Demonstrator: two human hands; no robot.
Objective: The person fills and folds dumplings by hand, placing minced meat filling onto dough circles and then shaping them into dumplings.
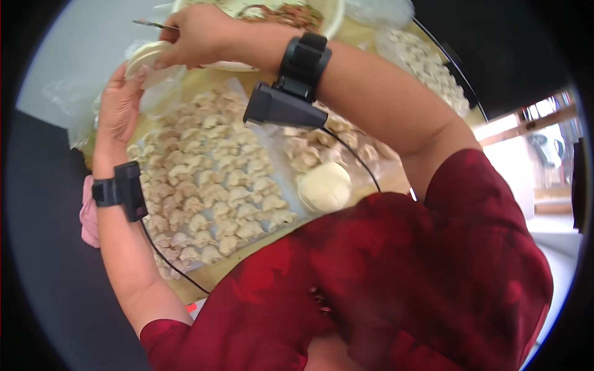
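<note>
At the upper left, my left hand (pixel 119 105) grips pale round dumpling wrappers (pixel 143 60) by their lower edge. My right hand (pixel 204 36) reaches across from the right, its fingertips at the wrappers' right edge. A thin metal utensil (pixel 148 23) sticks out to the left from my right hand's closed fingers; its other end is hidden. Just beyond my right forearm stands a white bowl (pixel 337 18) with a reddish-brown, green-flecked filling (pixel 288 15). Below both hands, rows of folded dumplings (pixel 210 167) cover a sheet on the table.
A pale round stack (pixel 324 187) sits at the near table edge, beside more dumplings (pixel 303 148) on plastic. Another batch of dumplings (pixel 427 68) lies at the far right. Clear plastic bags (pixel 71 108) and a pink cloth (pixel 90 213) are at the left. Cables run from both wrist devices.
</note>
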